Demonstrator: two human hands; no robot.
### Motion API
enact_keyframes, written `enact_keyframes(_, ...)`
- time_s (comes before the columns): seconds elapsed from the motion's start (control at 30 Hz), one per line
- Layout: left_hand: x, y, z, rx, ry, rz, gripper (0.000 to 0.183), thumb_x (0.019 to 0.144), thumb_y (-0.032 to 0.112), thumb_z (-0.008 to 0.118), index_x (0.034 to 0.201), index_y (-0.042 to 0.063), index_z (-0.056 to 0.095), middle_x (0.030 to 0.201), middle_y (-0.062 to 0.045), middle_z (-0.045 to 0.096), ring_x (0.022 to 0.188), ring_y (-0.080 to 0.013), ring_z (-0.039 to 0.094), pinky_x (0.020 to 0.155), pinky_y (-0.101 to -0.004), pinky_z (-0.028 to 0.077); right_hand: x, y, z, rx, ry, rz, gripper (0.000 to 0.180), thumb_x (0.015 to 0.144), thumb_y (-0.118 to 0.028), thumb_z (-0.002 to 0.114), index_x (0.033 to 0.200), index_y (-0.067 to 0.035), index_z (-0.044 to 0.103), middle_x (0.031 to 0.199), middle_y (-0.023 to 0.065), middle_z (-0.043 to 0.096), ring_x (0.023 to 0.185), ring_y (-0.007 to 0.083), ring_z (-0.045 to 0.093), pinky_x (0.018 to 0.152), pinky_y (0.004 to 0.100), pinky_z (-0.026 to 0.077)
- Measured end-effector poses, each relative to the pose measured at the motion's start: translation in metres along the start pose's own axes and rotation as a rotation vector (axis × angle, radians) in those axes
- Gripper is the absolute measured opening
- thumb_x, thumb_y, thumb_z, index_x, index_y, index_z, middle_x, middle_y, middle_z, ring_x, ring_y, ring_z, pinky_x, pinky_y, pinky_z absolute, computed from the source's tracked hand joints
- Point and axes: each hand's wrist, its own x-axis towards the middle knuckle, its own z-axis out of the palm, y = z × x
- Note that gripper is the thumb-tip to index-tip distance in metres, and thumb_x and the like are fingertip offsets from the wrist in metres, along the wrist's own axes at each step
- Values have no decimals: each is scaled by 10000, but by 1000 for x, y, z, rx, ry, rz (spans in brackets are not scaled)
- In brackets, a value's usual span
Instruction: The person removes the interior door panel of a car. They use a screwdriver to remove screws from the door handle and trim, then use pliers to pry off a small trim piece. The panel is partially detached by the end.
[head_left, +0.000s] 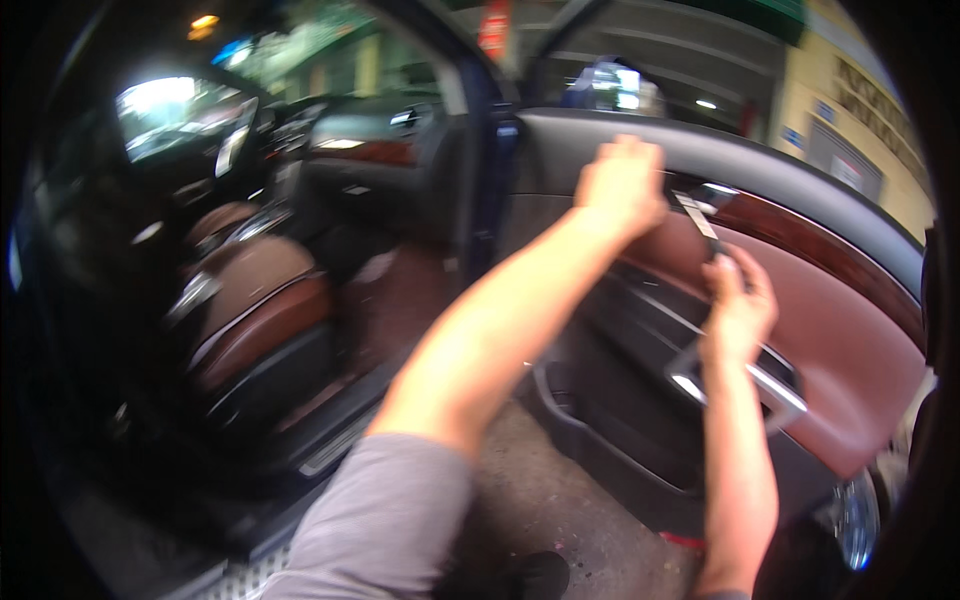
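An open car door shows its inner panel (847, 322), with reddish-brown padding, a dark wood-look trim strip (817, 232) and a grey upper edge. My left hand (622, 184) rests at the panel's upper part, by the front end of the trim; its fingers are curled and blurred, so whether they hold anything is not clear. Just below and to its right, my right hand (739, 296) grips the dark handle of a flat metal-bladed tool (697, 215). The blade points up and left towards the trim beside my left hand. Its tip lies close to the inner door handle area.
On the left is the car's interior with a brown seat (259, 322) and a dashboard (367, 150). The door sill (337, 442) runs below. A door pocket (622, 427) and a pull handle (776, 386) project from the panel. Concrete ground (555, 487) lies beneath.
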Motion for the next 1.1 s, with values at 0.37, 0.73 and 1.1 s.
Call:
enact_keyframes(0.37, -10, -18, 15, 33, 81, 70, 545, 829, 249, 827, 1240, -18, 591, 1253, -200, 610, 1199, -408, 662, 985, -528, 597, -7, -20, 16, 247, -9, 105, 233, 1042, -46, 750, 1260, 35, 756, 1045, 76, 770, 906, 115, 734, 830, 252, 568)
enact_keyframes(0.73, -5, -11, 10, 76, 80, 73, 462, 811, 260, 835, 1116, -15, 622, 1160, -200, 629, 1108, -412, 690, 953, -527, 591, -4, -17, 20, 276, -19, 111, 224, 1030, -33, 750, 1246, 18, 773, 954, 63, 760, 866, 96, 701, 772, 253, 535)
enact_keyframes(1.1, 1, -4, 6, 140, 60, 71, 450, 804, 271, 825, 1081, -33, 643, 1128, -218, 636, 1076, -429, 704, 930, -540, 605, -4, -21, 20, 280, -40, 142, 228, 1053, -15, 732, 1272, 47, 733, 1120, 90, 751, 938, 118, 730, 885, 240, 614)
